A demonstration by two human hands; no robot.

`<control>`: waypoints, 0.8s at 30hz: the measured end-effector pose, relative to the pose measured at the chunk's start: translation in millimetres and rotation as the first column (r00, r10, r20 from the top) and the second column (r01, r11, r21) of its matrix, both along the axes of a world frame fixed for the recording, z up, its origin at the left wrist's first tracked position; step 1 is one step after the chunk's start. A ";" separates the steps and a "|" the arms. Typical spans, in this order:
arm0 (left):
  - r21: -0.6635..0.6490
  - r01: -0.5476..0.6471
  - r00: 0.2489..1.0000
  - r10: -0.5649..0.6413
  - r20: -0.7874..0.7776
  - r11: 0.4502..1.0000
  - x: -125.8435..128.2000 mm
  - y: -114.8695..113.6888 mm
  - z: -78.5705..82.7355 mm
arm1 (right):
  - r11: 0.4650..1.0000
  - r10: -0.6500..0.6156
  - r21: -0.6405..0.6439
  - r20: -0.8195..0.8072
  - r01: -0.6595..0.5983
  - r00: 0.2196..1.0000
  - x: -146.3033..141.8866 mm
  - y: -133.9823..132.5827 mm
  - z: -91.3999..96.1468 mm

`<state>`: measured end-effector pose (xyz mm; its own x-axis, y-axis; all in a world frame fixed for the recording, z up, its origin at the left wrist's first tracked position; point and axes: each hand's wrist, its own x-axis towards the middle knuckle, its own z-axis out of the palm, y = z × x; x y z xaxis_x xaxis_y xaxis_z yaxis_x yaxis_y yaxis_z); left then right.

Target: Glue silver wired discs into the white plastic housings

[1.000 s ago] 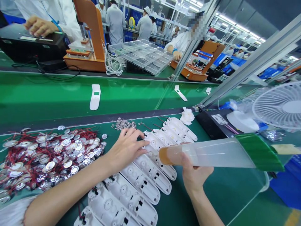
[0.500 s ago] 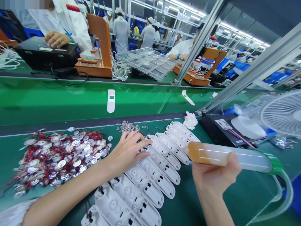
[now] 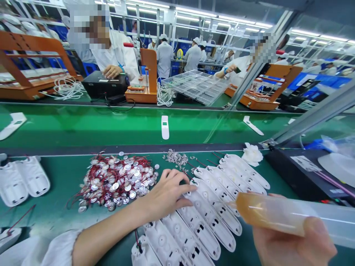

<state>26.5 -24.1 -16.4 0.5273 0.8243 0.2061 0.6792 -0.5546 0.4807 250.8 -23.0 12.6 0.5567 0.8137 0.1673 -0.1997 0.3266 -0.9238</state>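
A row of white plastic housing shells [image 3: 205, 216] lies slanted across the bench, open sides up, with red wires at their upper ends. My left hand [image 3: 170, 192] rests over the upper ends mid-row, fingers apart, thumb and index fingertip at one shell. In my right hand [image 3: 294, 240] is a translucent dispensing syringe [image 3: 277, 214] with an amber front end, its thin nozzle pointing left above the shells. Whether the nozzle touches a shell I cannot tell. To the left of my left hand is a heap of silver discs with red wires [image 3: 116, 181].
Small metal parts [image 3: 176, 158] and crumpled white tissue [image 3: 252, 154] lie along the bench's back edge. More white shells [image 3: 24, 179] are at left. Behind runs a green belt carrying white covers [image 3: 165, 127]. A black box [image 3: 299, 173] stands right. Co-workers sit beyond orange fixtures [image 3: 149, 74].
My view has turned left, so the bench appears farther right. Against the shells, my left hand has shifted toward the near end of the row, and the syringe has moved left and nearer me.
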 end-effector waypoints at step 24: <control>0.010 0.002 0.999 -0.002 0.036 1.000 2.6 0.1 -12.7 | 0.981 0.066 0.121 0.529 -0.151 0.846 -12.4 -25.6 -47.3</control>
